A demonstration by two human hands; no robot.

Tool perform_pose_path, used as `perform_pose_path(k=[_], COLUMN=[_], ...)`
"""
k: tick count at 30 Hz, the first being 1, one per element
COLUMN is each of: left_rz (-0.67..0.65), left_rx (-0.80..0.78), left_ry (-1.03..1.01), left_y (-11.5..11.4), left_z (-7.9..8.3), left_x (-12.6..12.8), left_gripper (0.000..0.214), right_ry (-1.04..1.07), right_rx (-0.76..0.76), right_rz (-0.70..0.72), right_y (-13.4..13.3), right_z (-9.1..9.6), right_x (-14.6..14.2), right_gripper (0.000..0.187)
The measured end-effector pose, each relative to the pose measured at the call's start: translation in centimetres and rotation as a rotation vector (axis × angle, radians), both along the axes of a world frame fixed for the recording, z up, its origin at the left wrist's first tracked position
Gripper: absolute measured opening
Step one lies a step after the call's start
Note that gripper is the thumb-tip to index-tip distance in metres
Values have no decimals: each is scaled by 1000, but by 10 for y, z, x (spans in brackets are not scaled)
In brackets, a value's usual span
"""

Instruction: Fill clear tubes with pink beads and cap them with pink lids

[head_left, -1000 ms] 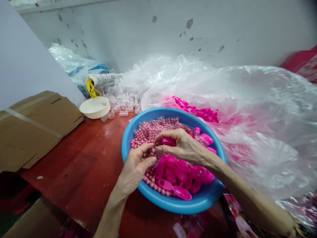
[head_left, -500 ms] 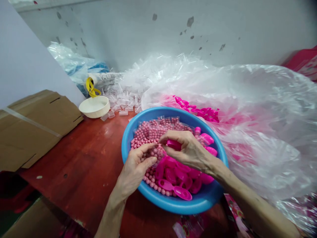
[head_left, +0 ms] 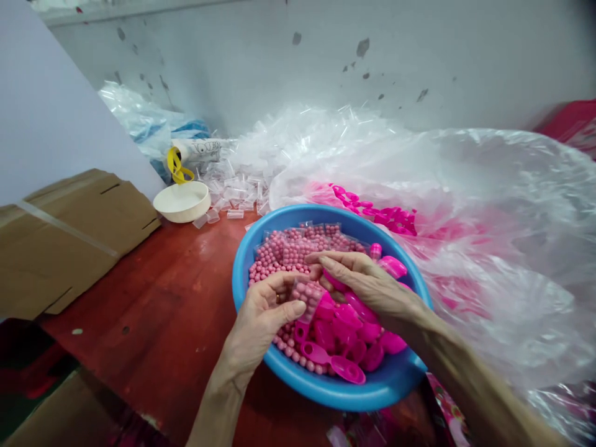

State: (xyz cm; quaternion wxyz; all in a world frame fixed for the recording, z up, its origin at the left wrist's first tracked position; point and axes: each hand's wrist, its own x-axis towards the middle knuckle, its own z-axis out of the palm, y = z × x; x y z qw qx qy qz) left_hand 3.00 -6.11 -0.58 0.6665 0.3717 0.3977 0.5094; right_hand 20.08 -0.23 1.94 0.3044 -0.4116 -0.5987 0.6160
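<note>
Over a blue basin (head_left: 238, 279), my left hand (head_left: 261, 320) pinches a small clear tube (head_left: 308, 295) filled with pink beads. My right hand (head_left: 367, 282) is curled close beside it, its fingertips near the tube's upper end. A glossy magenta plastic piece (head_left: 336, 281) is held in the right hand, partly hidden by the fingers. Loose pink beads (head_left: 288, 351) lie in the basin's left part, with several bead-filled clear tubes (head_left: 294, 252) at the back. Magenta spoon-shaped plastic parts (head_left: 347, 368) are heaped in its front right part.
Clear empty tubes (head_left: 236, 213) are scattered behind the basin. A white dish (head_left: 182, 205) and a yellow strap (head_left: 177, 167) stand left of them. Clear plastic bags (head_left: 493, 186) with magenta parts (head_left: 395, 218) spread across the right. Flattened cardboard (head_left: 60, 248) lies on the red table (head_left: 153, 298) at left.
The bead-filled tube shows more plainly in my left hand. My right hand has turned a little and its fingers are lower over the magenta piece. The whole view has shifted slightly.
</note>
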Motion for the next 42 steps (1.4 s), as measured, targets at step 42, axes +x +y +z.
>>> perform_pose_path(k=[42], left_rz=[76], left_rx=[30], left_ry=[69], left_y=[-6], left_z=[2], left_x=[8], left_gripper=[20], right_ry=[-384], right_rx=[1115], right_rz=[-161], right_y=[-50], right_z=[-16], right_x=[-7], right_gripper=[37])
